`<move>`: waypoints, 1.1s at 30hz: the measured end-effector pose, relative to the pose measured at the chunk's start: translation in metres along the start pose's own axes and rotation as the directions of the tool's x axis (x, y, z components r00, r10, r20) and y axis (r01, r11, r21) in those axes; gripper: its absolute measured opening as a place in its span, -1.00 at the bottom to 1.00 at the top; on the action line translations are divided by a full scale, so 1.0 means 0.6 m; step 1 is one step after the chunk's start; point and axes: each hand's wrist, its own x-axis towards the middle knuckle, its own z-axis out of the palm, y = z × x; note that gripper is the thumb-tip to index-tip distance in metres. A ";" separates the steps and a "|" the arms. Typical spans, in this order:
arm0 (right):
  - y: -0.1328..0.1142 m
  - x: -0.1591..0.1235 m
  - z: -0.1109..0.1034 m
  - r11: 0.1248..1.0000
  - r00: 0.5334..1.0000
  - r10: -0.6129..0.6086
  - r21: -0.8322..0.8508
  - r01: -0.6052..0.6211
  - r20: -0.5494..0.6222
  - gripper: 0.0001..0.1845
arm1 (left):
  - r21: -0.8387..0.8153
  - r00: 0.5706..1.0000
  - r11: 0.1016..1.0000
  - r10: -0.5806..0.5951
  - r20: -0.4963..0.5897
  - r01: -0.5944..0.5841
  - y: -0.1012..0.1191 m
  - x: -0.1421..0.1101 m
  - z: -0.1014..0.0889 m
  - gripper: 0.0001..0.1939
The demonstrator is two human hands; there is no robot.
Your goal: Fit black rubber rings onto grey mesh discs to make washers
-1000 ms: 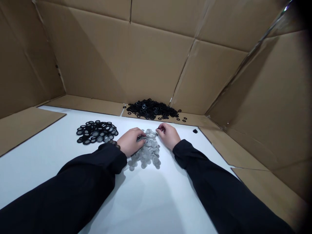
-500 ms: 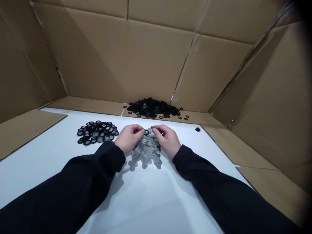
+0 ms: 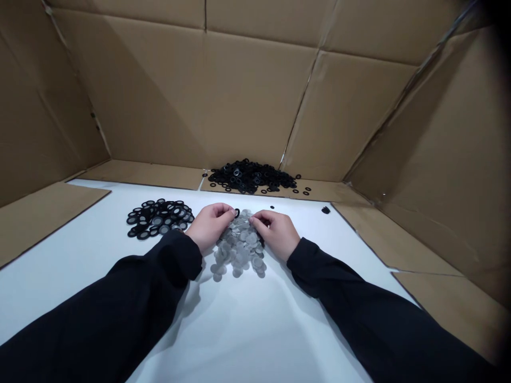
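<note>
Left hand (image 3: 211, 226) pinching a black ring (image 3: 237, 213) between its fingertips, at the far edge of a pile of grey mesh discs (image 3: 239, 247). Right hand (image 3: 275, 234) curled against the pile, any grip hidden. Disc-filled rings (image 3: 159, 217) at left on the white desk (image 3: 255, 330) and loose rings (image 3: 249, 176) at top, heaped apart by kind.

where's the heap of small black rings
In the head view, the heap of small black rings lies ahead on the cardboard flap at the far edge of the white table, beyond the grey mesh discs.
</note>
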 end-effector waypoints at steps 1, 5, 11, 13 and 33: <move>-0.001 -0.001 -0.001 1.000 1.000 0.011 0.025 -0.010 -0.006 -0.75 | 0.002 1.000 1.000 -0.002 0.004 0.002 0.000 0.000 0.000 -0.70; -0.007 -0.007 -0.003 0.993 0.999 -0.004 0.117 0.010 -0.052 -0.77 | -0.008 1.000 1.000 -0.004 0.009 0.004 -0.001 0.001 0.000 -0.71; -0.026 -0.015 0.002 0.942 0.997 0.063 0.334 -0.044 -0.044 -0.75 | -0.016 0.999 1.000 0.011 0.035 -0.011 -0.006 0.004 -0.001 -0.70; -0.033 -0.017 0.003 0.916 0.993 0.106 0.395 -0.076 -0.053 -0.74 | -0.014 0.999 1.000 0.022 0.046 -0.021 -0.008 0.005 0.000 -0.69; -0.044 -0.019 0.011 0.926 0.991 0.136 0.354 -0.133 0.016 -0.81 | 0.257 0.982 0.949 0.163 0.100 -0.183 0.010 -0.009 0.007 -0.77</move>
